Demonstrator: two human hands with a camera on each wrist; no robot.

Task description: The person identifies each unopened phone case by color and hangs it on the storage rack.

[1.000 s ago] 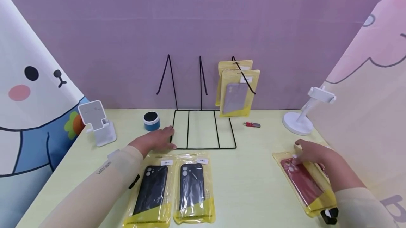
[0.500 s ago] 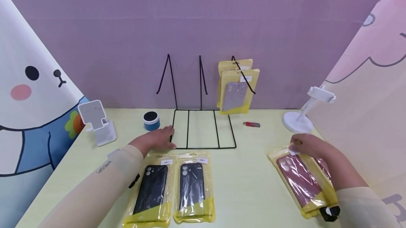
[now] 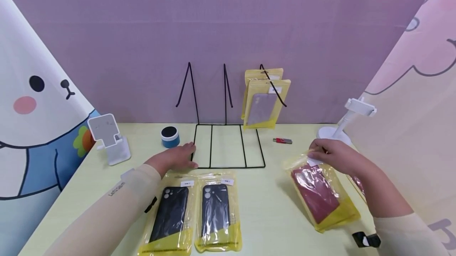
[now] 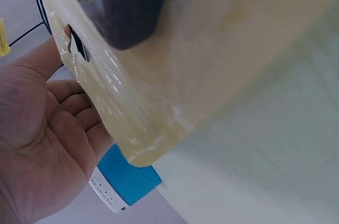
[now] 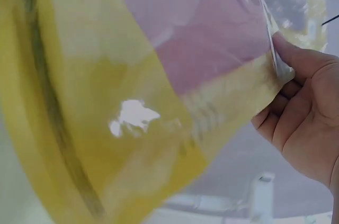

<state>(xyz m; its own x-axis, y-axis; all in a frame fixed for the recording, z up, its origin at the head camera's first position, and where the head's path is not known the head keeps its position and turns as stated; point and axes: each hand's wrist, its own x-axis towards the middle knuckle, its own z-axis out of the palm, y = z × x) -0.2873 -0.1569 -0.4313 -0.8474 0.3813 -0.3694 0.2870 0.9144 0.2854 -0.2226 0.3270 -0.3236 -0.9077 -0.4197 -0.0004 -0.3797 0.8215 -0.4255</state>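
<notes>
R hand [image 3: 333, 155] is pinching the top edge of a yellow pkg w/ a red phone case [image 3: 317, 192] inside, fingers curled on the upper end, thumb on the other face; the pkg is hanging tilted off the pale green table [image 3: 274, 208], lower end slanting toward the person's R. In the R wrist view the R hand [image 5: 302, 113] is gripping the corner of that same red case pkg [image 5: 159, 75], which is filling most of the frame. Another red-tinted pkg [image 3: 358, 184] is lying on the table just behind the R forearm, mostly hidden.

L hand [image 3: 176, 157] is resting flat, fingers relaxed and straight, holding nothing, fingertips touching the front-left corner of the black wire rack [image 3: 228, 145]. In the L wrist view the L hand [image 4: 42, 128] is lying w/ fingers apart just beside the top of a black case pkg [image 4: 159, 49].

Two yellow pkgs w/ black phone cases are lying side by side near the front edge: one [image 3: 169, 214] by the L forearm, the other [image 3: 217, 212] touching it on its R. Two yellow pkgs [image 3: 265, 99] are hanging on the rack's R hook. A blue round speaker [image 3: 170, 136] is sitting just behind the L hand. Red USB stick [image 3: 283, 141] is lying R of the rack. White phone stand [image 3: 110, 137] far L, white clamp stand [image 3: 342, 123] far R.
</notes>
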